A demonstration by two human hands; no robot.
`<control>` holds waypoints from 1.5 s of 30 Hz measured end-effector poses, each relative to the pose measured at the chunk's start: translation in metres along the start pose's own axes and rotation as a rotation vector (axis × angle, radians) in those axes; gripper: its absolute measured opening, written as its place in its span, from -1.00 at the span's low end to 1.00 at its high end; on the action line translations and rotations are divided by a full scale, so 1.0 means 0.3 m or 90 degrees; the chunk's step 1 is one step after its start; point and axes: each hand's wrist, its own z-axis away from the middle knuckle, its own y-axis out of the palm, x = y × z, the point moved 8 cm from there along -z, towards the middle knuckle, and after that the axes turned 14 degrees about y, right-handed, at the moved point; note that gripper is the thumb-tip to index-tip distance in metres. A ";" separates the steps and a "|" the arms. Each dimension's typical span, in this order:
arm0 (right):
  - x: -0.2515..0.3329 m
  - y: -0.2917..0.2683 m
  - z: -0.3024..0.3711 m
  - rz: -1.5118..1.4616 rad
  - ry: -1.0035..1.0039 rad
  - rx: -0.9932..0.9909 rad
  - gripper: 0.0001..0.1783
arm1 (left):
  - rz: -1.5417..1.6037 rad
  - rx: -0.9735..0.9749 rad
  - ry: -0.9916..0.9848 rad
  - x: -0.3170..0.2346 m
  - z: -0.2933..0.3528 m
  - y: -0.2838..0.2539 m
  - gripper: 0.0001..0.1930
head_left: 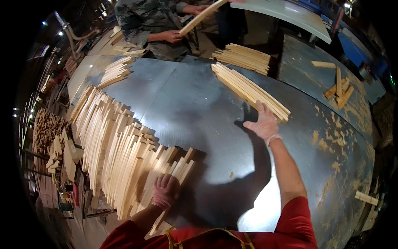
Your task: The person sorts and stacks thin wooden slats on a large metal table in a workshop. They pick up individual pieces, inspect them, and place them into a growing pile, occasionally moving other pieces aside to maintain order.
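My left hand (166, 191), in a thin pale glove, lies on the near right end of a long row of light wooden strips (118, 149). Its fingers are bent over the strips there, and the thumb is hidden. My right hand (264, 124), gloved the same way, is stretched out over the table with thumb and fingers apart. Its fingertips reach the near end of a neat bundle of wooden strips (248, 89); nothing shows in its grasp. The row's strips lie side by side with uneven ends.
The dark metal table (219, 153) carries a smaller stack of strips (116, 70) at far left. Across it, a person in camouflage (145, 25) holds one wooden strip (203, 17). Another strip pile (242, 59) lies beyond the far edge. Short offcuts (340, 89) and sawdust lie at right.
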 end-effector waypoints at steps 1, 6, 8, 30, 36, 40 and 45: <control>-0.010 -0.011 -0.079 0.082 -0.004 -0.028 0.27 | 0.006 -0.003 0.010 0.001 -0.019 -0.001 -0.33; 0.037 0.015 -0.326 0.288 0.032 0.011 0.46 | -0.013 -0.006 -0.001 -0.002 0.005 -0.018 -0.36; 0.017 -0.001 -0.370 0.321 0.072 0.039 0.47 | -0.007 -0.008 0.004 0.001 -0.005 -0.017 -0.39; -0.197 0.052 1.404 0.159 0.292 0.015 -0.05 | 0.008 -0.050 0.009 0.026 0.131 -0.027 -0.39; -0.148 0.150 1.526 0.140 0.372 0.035 0.11 | 0.018 -0.054 0.046 -0.006 0.098 -0.120 -0.39; -0.112 0.210 1.541 0.125 0.370 0.080 0.14 | 0.026 0.021 0.090 -0.064 0.184 -0.127 -0.28; 0.009 0.294 1.606 0.076 0.420 0.067 0.13 | 0.291 -0.045 0.216 -0.302 0.420 -0.083 -0.43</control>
